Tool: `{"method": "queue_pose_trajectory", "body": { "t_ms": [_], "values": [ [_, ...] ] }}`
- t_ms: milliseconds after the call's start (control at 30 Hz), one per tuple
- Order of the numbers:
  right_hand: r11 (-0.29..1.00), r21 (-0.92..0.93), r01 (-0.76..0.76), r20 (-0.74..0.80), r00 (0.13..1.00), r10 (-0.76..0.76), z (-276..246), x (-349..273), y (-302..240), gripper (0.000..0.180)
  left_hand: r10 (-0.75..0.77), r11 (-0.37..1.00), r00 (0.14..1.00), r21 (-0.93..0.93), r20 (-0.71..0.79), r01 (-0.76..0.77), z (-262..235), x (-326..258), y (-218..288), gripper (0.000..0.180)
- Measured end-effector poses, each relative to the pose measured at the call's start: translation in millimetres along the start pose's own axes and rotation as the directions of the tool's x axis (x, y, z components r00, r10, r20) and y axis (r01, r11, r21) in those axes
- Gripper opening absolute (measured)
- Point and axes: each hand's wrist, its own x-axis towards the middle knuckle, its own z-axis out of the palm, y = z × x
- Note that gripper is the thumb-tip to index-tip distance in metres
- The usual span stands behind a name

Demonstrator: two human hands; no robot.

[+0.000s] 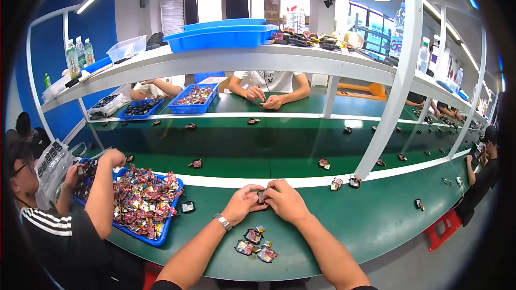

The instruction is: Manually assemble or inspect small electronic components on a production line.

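Note:
My left hand [242, 205], with a metal-band watch at its wrist, and my right hand [287, 202] meet over the green work surface. Between their fingertips they pinch a small dark electronic part [262, 198], mostly covered by the fingers. Nearer to me lie three small electronic assemblies: an upper one [253, 236], a left one [244, 247] and a right one [266, 254]. Each has a black casing, reddish circuitry and a small silver-and-yellow piece. A black casing piece [187, 207] rests left of my hands.
To the left, a co-worker's arm [100, 198] reaches past a blue tray [168, 222] heaped with red circuit parts. Ahead runs a dark green belt [236, 153] carrying scattered assemblies. A white post [388, 80] rises at right below a shelf [226, 58]. Another person's hands [266, 98] work opposite.

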Motion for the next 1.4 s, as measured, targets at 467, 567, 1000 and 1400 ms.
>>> {"method": "queue_pose_trajectory", "body": {
  "t_ms": [467,567,1000,1400],
  "values": [
    [0.959,0.205,-0.193,0.097,0.979,0.177,3.3,-5.7,1.1,0.008,-0.021,1.000,0.997,0.017,0.081,0.020,-1.2,-3.8,4.5,0.037],
    [0.959,0.214,-0.187,0.084,0.981,0.173,-0.3,-6.1,2.2,0.008,0.019,0.999,0.989,0.038,0.147,-0.025,1.5,-3.3,4.7,0.039],
    [0.913,0.352,-0.208,0.166,0.974,0.157,0.3,-8.8,2.9,0.009,-0.017,0.984,0.999,0.176,0.040,0.010,5.2,-3.1,3.7,0.028],
    [0.950,0.272,-0.152,-0.009,0.987,0.160,11.3,-7.4,-5.0,0.010,-0.014,1.000,0.997,0.009,0.074,0.013,-3.0,-2.9,0.5,0.027]
  ]
}}
